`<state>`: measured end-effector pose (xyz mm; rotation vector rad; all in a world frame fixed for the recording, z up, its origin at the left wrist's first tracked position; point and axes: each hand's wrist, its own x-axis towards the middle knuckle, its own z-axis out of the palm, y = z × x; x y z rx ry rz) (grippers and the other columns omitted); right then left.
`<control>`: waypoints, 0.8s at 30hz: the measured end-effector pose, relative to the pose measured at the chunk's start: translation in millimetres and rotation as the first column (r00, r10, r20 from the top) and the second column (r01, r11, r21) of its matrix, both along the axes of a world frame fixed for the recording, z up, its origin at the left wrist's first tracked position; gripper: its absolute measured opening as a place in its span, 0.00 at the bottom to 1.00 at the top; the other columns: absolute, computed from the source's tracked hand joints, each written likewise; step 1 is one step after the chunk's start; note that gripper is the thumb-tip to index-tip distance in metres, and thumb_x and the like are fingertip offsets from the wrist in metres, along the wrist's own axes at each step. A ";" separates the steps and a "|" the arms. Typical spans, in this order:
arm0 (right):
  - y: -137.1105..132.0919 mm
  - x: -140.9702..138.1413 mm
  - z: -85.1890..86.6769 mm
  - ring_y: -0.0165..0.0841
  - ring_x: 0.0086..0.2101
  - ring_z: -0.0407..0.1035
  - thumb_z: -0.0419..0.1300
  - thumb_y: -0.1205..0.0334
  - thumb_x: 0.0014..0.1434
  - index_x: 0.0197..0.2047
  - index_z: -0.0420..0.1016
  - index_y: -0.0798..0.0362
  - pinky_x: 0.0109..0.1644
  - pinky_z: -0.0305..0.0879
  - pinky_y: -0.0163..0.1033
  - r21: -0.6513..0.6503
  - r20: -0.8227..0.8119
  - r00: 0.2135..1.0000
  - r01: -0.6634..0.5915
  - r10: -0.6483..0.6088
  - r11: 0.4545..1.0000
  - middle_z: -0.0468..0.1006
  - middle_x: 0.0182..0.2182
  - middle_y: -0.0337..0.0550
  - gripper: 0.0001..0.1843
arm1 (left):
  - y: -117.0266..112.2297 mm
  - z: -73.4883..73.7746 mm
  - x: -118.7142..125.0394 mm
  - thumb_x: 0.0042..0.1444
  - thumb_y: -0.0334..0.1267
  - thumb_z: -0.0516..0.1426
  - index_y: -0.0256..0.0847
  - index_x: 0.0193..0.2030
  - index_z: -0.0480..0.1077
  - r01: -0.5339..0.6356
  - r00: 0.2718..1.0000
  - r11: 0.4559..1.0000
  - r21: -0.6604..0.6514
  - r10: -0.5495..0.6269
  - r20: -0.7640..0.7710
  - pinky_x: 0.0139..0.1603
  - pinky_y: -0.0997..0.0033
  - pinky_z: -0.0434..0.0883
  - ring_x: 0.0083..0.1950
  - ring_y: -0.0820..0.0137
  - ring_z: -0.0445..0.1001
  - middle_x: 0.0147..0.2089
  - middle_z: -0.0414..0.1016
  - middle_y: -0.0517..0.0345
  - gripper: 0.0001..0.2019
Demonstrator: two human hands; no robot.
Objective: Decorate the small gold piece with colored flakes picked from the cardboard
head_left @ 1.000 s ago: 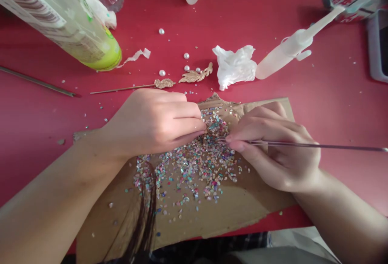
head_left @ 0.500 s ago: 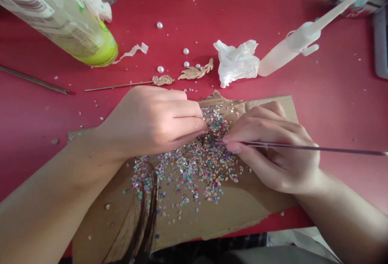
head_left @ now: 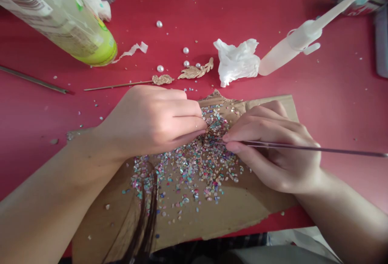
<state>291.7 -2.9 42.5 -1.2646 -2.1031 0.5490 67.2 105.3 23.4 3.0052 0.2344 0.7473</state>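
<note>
Multicoloured crushed chips (head_left: 194, 167) lie in a loose heap on a torn sheet of cardboard (head_left: 230, 211), which rests on the red tabletop (head_left: 342, 110). Left hand (head_left: 151, 122) curled, fingertips pinching a small glinting sliver (head_left: 212, 124) above the upper part of the heap; thumb hidden, so the grip is only partly seen. Right hand (head_left: 273, 146) pinches long metal tweezers (head_left: 303, 146), tips just beside the sliver; cannot tell whether they touch it. Main risk: the sliver is thin, so a slip of the tweezers could flick it into the heap and lose it among similar chips. Loose hair (head_left: 148, 215) hangs over the near part of the cardboard and could drag chips if it swings. A brush from either hand could also push chips toward the torn edge; strays already dot the tabletop. A white nozzle bottle (head_left: 287, 49), crumpled tissue (head_left: 236, 62), pearl beads (head_left: 159, 68) and a gold leaf-shaped piece (head_left: 195, 71) lie beyond the cardboard, well clear of the hands. Against the earlier frames, the whole scene sits slightly higher in view and the tweezer shaft slopes a little more steeply; the pinches look unchanged.
</note>
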 end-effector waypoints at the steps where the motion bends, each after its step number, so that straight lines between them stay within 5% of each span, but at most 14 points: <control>1: 0.3 -0.1 -0.1 0.32 0.31 0.73 0.60 0.68 0.65 0.34 0.71 0.49 0.44 0.64 0.45 0.000 0.000 1.000 -0.001 0.001 1.000 0.81 0.29 0.35 0.07 | -0.2 -0.2 -0.1 0.65 0.41 0.58 0.45 0.37 0.76 -0.003 1.000 1.000 0.001 0.003 0.000 0.31 0.67 0.69 0.34 0.71 0.79 0.36 0.82 0.64 0.07; 24: -0.4 0.4 0.5 0.31 0.30 0.72 0.61 0.67 0.65 0.35 0.71 0.50 0.43 0.62 0.47 -0.048 -0.017 1.000 0.004 -0.005 0.999 0.80 0.28 0.36 0.06 | -0.4 -0.4 -0.3 0.65 0.42 0.58 0.48 0.39 0.77 -0.016 1.000 1.000 -0.021 0.016 -0.008 0.29 0.67 0.69 0.35 0.71 0.80 0.38 0.83 0.65 0.07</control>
